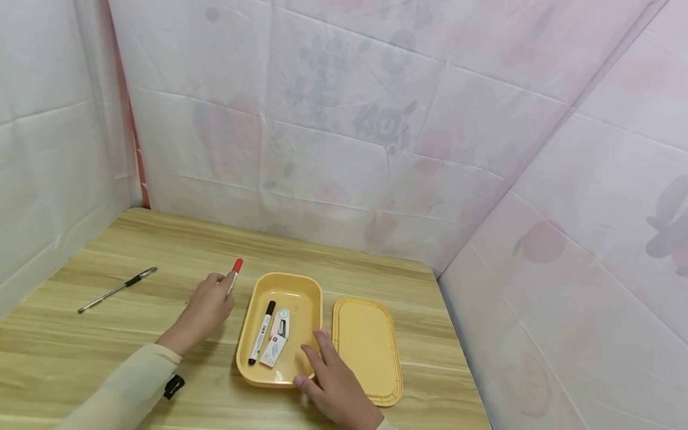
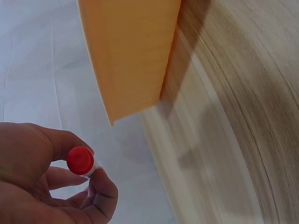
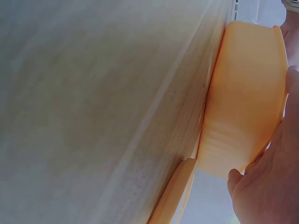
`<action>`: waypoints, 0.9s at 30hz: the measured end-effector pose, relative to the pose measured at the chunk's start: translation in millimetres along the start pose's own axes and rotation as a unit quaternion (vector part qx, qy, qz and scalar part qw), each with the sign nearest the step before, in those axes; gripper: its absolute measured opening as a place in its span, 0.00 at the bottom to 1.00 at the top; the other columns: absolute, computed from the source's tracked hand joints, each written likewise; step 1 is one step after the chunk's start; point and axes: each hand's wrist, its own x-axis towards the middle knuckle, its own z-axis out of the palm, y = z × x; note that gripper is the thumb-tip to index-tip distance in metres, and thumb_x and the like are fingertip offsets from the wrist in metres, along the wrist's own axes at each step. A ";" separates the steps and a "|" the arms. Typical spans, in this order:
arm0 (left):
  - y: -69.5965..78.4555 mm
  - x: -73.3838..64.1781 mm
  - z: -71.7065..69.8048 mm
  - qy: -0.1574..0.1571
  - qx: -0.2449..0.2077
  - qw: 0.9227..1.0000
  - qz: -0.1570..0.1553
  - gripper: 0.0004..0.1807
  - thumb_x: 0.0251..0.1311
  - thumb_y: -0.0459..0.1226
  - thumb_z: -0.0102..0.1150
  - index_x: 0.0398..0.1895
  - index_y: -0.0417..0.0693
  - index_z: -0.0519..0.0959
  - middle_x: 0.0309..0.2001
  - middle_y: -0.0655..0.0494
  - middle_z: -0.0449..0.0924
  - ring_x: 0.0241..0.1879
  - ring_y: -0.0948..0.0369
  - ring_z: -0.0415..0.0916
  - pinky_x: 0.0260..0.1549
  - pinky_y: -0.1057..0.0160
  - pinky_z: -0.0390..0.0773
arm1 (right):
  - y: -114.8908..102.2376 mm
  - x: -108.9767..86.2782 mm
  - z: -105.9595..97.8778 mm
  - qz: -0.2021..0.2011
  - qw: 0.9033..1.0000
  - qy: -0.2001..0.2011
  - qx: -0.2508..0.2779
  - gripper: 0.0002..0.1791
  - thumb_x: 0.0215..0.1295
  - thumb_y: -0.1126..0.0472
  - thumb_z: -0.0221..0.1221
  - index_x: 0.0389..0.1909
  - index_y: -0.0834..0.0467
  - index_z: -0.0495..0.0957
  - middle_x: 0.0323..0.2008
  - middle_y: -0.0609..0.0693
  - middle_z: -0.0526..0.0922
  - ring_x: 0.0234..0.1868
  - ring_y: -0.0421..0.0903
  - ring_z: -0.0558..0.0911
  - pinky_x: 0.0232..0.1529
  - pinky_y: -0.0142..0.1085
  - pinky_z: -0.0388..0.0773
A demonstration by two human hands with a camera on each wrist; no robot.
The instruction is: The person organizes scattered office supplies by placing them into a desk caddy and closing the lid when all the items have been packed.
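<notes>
My left hand [image 1: 208,307] pinches a marker with a red cap [image 1: 237,266] between thumb and fingers, left of the yellow plastic box [image 1: 298,298]. The left wrist view shows its red cap [image 2: 80,161] end-on, apart from the box wall [image 2: 135,56]. At the box's near right corner, my right hand [image 1: 340,385] touches the rim with loosely spread fingers. Inside the box lie a black-capped marker [image 1: 261,334], a small white item with a dark slot [image 1: 280,324], perhaps a stapler, and a little white carton [image 1: 273,351] with a red label.
A yellow lid [image 1: 368,346] lies flat just right of the box. On the wooden table [image 1: 177,239], a black-gripped pen [image 1: 118,289] lies far left. A small black clip-like object [image 1: 174,386] sits beside the left sleeve. Curtains [image 1: 322,119] enclose the table's back and sides.
</notes>
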 end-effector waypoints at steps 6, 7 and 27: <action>10.3 0.8 4.0 -0.008 -0.008 1.000 -0.004 0.29 0.61 0.26 0.58 0.67 0.27 0.69 0.47 0.33 0.77 0.38 0.49 0.75 0.33 0.54 0.80 | 0.2 -0.3 0.6 0.003 1.000 -0.003 0.002 0.32 0.75 0.37 0.48 0.73 0.49 0.65 0.80 0.55 0.52 0.80 0.57 0.51 0.65 0.56 0.73; 12.0 1.0 5.1 -0.009 -0.010 1.000 -0.005 0.30 0.61 0.26 0.59 0.68 0.28 0.69 0.47 0.34 0.77 0.38 0.49 0.75 0.34 0.53 0.80 | 0.3 -0.4 0.6 0.003 1.000 -0.002 0.002 0.32 0.75 0.37 0.48 0.73 0.49 0.65 0.80 0.55 0.52 0.80 0.57 0.51 0.65 0.55 0.73; 44.4 -0.2 32.2 -0.013 -0.021 1.000 0.018 0.30 0.60 0.26 0.59 0.68 0.29 0.70 0.46 0.38 0.78 0.39 0.52 0.76 0.36 0.57 0.79 | -0.8 -0.3 -0.5 0.010 1.000 -0.005 0.005 0.32 0.75 0.37 0.48 0.73 0.49 0.66 0.80 0.55 0.52 0.80 0.57 0.51 0.67 0.56 0.71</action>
